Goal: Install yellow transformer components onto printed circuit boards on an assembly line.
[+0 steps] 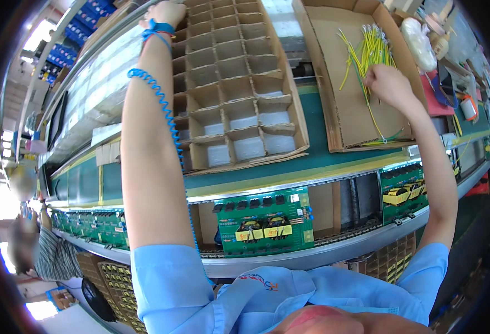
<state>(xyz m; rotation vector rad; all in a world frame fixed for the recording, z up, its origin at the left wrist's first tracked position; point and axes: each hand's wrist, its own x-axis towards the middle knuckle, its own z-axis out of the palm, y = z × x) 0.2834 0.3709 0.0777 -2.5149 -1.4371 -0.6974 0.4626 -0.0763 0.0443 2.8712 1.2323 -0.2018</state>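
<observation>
My right hand [388,84] is over a shallow cardboard box, its fingers curled closed against a bundle of yellow-green wires [376,47] with metal terminal ends. The fingertips are hidden, so whether a wire is between them cannot be seen. Up at the far left, my left hand [166,12] reaches to the far edge of a cardboard divider box [231,103] with many square cells. Its fingers are partly hidden near the picture's rim. A blue wrist strap [160,28] circles that wrist, and its coiled cord runs back along the forearm.
In front of me a conveyor rail [345,234] carries a green circuit board [264,221] with yellow-taped transformers. Another board [403,186] lies to the right, several more to the left. The shallow box's wall [318,83] stands beside the divider box. A co-worker in a striped top is at far left.
</observation>
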